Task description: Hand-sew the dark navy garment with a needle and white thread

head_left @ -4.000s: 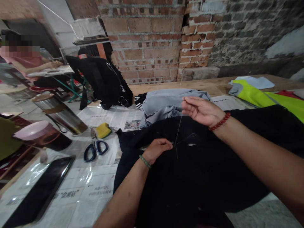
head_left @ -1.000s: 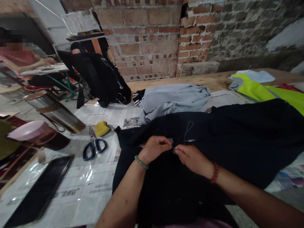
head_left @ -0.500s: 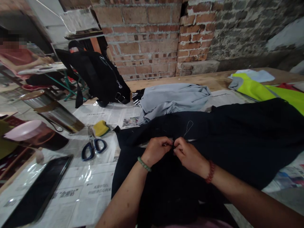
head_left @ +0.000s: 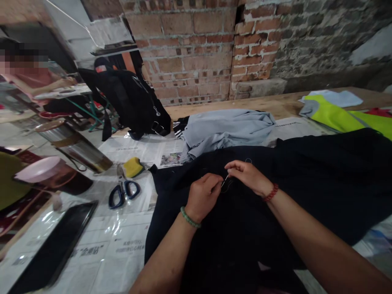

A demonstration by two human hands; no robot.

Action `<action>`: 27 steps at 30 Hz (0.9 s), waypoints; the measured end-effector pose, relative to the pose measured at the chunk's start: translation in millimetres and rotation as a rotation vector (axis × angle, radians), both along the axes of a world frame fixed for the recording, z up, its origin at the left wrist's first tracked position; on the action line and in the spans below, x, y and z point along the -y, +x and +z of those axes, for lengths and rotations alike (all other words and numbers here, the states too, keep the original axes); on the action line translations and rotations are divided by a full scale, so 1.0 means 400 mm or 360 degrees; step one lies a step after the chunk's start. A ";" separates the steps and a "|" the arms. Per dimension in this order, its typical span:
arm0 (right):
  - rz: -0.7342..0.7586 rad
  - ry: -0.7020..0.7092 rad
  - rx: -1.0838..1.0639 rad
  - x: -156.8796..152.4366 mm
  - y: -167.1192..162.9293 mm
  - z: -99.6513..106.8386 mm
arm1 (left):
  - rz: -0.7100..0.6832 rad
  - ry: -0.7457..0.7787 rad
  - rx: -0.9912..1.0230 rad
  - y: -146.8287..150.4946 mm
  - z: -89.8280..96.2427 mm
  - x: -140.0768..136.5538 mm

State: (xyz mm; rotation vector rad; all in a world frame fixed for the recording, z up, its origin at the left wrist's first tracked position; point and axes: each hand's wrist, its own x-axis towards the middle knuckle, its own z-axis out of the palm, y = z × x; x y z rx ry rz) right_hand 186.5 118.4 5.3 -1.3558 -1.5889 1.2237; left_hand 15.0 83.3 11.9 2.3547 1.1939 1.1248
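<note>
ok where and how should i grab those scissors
Probably by the blue handle loops, from your near side with the left hand: the scissors lie on the newspaper to your left, loops towards you, blades pointing away beside the sponge.

Print on newspaper point(head_left: 113, 271), pos. rel. to scissors point(head_left: 123, 187): no wording legible; chars. appear Chinese, too blurred to read. Lg. bold headline point(head_left: 90, 250), below & to L of scissors; smaller text block point(head_left: 130, 246), below; bold line point(head_left: 170, 166) under printed photo point(head_left: 172, 158), above & to R; dark heading point(head_left: 293, 123), far R, approx. one line.
</note>
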 end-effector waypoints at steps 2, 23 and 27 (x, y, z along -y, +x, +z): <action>0.0102 -0.0071 -0.0106 0.009 0.014 -0.013 | 0.0015 0.0079 -0.0061 0.005 -0.004 0.003; -0.0063 -0.0387 -0.0950 0.014 0.002 -0.028 | 0.0115 -0.0925 0.0354 0.012 -0.003 -0.011; -0.0139 -0.0376 -0.1104 0.007 -0.002 -0.036 | 0.0068 -0.1388 0.0656 0.009 0.006 -0.016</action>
